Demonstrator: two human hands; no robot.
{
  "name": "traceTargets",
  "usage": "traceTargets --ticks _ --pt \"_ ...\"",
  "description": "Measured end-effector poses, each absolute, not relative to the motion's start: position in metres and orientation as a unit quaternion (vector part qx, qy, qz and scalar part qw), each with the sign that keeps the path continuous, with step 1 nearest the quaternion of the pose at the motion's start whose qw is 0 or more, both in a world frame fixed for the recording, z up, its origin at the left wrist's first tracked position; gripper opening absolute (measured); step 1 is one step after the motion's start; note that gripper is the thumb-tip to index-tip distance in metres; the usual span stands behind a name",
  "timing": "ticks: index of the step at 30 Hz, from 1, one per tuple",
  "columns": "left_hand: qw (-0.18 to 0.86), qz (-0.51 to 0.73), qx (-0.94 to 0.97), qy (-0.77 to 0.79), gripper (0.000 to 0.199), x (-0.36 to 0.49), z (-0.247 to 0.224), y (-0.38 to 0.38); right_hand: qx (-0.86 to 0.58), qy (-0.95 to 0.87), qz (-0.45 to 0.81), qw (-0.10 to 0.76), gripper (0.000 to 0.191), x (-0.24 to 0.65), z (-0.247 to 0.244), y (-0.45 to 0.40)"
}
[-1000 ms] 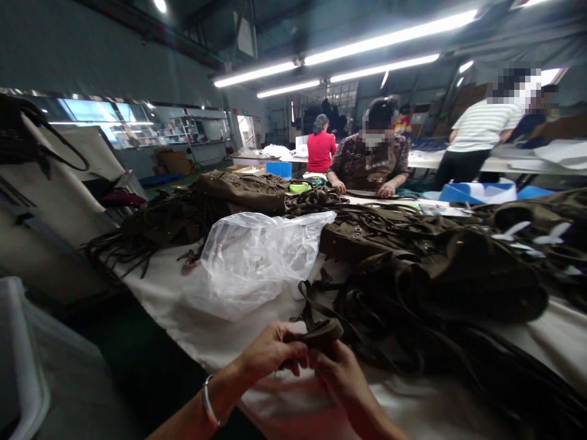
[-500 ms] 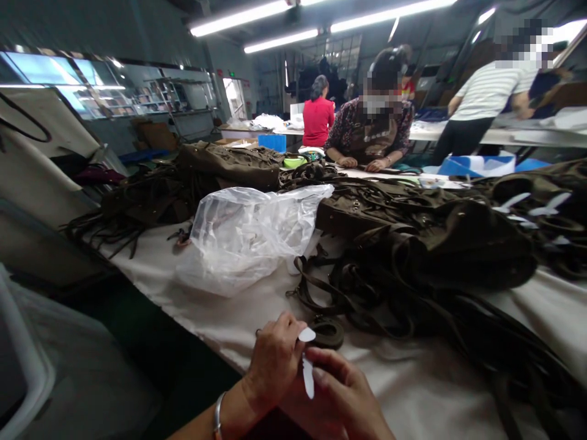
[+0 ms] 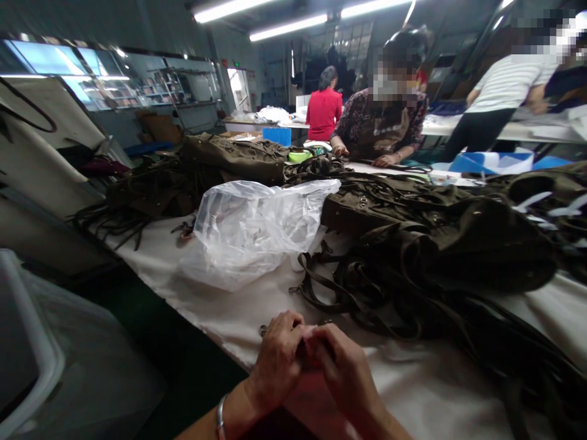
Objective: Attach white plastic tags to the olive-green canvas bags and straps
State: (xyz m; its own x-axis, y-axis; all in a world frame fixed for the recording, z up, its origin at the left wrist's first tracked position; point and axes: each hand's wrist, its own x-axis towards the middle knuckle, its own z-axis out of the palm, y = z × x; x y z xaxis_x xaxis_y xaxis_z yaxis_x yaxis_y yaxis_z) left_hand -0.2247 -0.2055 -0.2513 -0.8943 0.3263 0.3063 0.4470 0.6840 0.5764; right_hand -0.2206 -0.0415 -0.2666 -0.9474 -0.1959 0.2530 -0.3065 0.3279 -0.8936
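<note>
My left hand [image 3: 276, 357], a silver bangle at its wrist, is closed around a dark olive webbing strap rolled into a coil. Most of that coil is hidden by my fingers; a small metal clip [image 3: 263, 330] pokes out beside the knuckles. Pressed against it, my right hand [image 3: 345, 366] pinches at the same spot, where a white strip wraps the coil. Only a pale bit shows between the fingertips, so the strip is nearly all hidden. Just beyond lie loose olive straps [image 3: 321, 293] with metal fittings, on the cloth-covered table [image 3: 229, 318].
A crumpled clear plastic bag [image 3: 257, 235] lies ahead. Piles of olive canvas bags [image 3: 440, 244] fill the right, with another stack [image 3: 233, 159] at back left. A white bin [image 3: 41, 354] stands at lower left. Across the table a co-worker [image 3: 380, 122] works; others stand farther back.
My right hand has moved up against my left, its fingers closing over the white strip, which now hardly shows. The coil is more covered. The whole view has shifted slightly.
</note>
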Motion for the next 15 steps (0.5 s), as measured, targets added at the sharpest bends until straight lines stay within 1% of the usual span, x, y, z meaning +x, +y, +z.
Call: traceTargets --ticks 3,5,8,10,15 --pt "0.047 -0.399 -0.205 -0.893 0.023 -0.226 -0.242 -0.206 0.078 -0.763 0.640 -0.043 0.022 -0.233 -0.266 -0.040" --pt "0.041 -0.425 -0.186 -0.885 0.024 -0.228 -0.241 -0.204 0.063 -0.729 0.678 -0.075 0.027 -0.236 -0.266 -0.040" --pt "0.050 -0.454 -0.146 -0.877 0.022 -0.231 -0.246 -0.200 0.052 -0.701 0.706 -0.091 0.032 -0.236 -0.265 -0.040" --pt "0.039 -0.494 -0.108 -0.862 0.021 -0.232 -0.249 -0.199 0.051 -0.698 0.708 -0.099 0.035 -0.235 -0.264 -0.039" --pt "0.001 -0.612 -0.014 -0.791 0.020 -0.235 -0.252 -0.200 0.067 -0.733 0.668 -0.109 0.032 -0.235 -0.264 -0.037"
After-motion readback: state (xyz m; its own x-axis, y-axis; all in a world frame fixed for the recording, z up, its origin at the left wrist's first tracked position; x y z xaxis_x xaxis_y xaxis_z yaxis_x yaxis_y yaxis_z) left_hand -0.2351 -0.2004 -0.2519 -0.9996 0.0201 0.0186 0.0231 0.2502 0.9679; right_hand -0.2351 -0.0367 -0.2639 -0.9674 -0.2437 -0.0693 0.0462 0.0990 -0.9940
